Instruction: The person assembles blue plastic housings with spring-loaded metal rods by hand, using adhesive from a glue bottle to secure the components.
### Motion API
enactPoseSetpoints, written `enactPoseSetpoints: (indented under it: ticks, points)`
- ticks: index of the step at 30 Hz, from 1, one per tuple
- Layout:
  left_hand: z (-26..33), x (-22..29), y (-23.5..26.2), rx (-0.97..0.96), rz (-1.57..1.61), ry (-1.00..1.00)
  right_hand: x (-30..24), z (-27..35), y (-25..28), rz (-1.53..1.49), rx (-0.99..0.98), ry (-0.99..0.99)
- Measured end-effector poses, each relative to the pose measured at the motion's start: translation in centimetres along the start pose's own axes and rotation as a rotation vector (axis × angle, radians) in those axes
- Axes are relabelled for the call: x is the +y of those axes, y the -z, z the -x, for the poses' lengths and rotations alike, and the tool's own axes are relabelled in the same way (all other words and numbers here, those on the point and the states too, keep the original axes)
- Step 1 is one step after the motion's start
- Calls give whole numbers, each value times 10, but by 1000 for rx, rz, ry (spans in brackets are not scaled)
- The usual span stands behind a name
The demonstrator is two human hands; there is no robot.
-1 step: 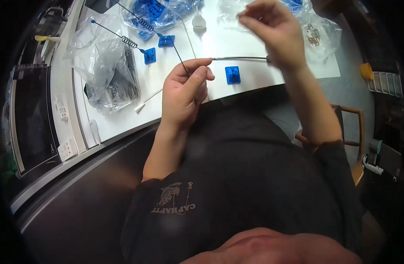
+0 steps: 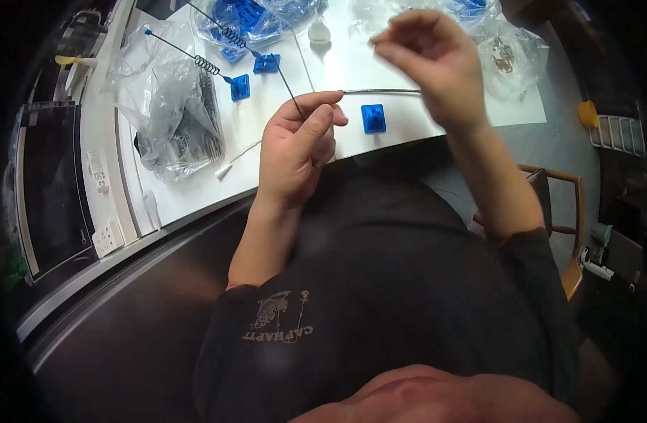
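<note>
My left hand (image 2: 299,141) is closed, thumb against fingers, on a thin dark rod (image 2: 288,85) that slants up and left. A second thin dark rod (image 2: 380,90) runs sideways from my left index finger to behind my right wrist; whether the finger touches it I cannot tell. Above the table my right hand (image 2: 436,63) is raised, its thumb and fingers drawn together; anything small between them is hidden. Below that rod sits a blue square base (image 2: 373,119). Two coiled dark wires, one of them a spring wire (image 2: 206,65), join other blue bases (image 2: 239,87).
Clear plastic bags of blue parts (image 2: 242,17) lie at the back. A bag of dark rods (image 2: 186,127) rests at the left, near a white cone-tipped piece (image 2: 224,170). A small white bottle (image 2: 319,34) stands mid-table. A wooden chair (image 2: 574,233) is at the right.
My right hand has shifted slightly left and down. My left hand stays nearly in place with the rod.
</note>
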State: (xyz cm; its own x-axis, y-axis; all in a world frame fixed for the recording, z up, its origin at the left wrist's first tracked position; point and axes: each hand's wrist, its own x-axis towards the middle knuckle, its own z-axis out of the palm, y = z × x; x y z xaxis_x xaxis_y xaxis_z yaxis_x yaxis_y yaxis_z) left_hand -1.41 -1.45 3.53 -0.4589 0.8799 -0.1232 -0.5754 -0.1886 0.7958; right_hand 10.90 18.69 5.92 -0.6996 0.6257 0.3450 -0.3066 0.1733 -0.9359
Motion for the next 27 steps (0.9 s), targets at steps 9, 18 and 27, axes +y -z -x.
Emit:
enactPoseSetpoints:
  ticks: [9, 18, 27]
  points:
    - [13, 1, -2, -305, 301, 41, -8, 48, -35, -187, -199, 215]
    - [16, 2, -8, -143, 222, 101, -9, 58, -42, -115, -185, 205]
    - [15, -6, 7, -197, 265, 136, -9, 53, -37, 142, -250, 287]
